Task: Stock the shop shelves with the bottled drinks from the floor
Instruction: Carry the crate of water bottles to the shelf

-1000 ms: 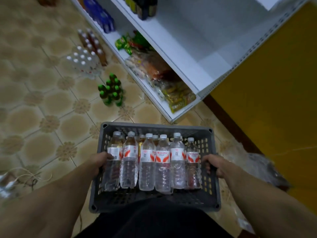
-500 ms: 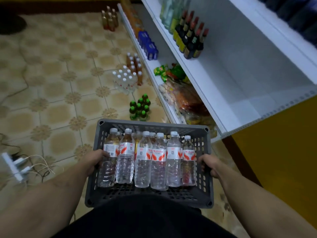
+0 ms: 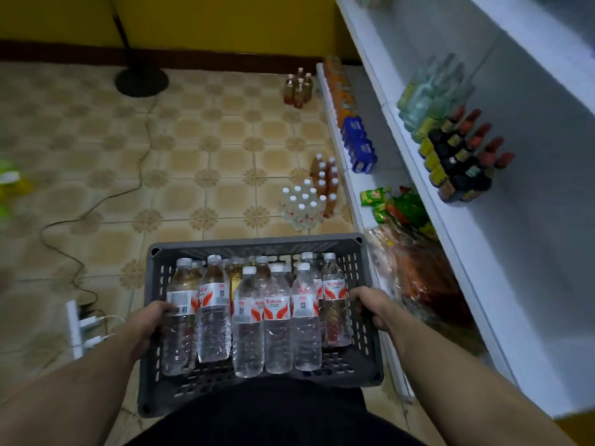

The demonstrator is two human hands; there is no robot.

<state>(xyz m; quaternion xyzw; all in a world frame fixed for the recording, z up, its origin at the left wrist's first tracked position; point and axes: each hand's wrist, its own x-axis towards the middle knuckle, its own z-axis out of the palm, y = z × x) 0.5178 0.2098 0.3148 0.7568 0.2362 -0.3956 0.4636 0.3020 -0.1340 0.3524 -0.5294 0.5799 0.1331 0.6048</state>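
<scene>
Grey crate (image 3: 257, 244), white shelves (image 3: 483, 268), tan floral-patterned floor (image 3: 209, 149)

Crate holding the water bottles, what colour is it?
The crate is dark grey, shown in the head view.

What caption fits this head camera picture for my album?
Left hand and right hand hold a grey crate of water bottles beside white shelves.

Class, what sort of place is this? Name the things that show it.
Most likely a small shop: white shelves holding rows of dark bottles, snack packets on the lowest shelf, wrapped bottle packs on the floor.
</scene>
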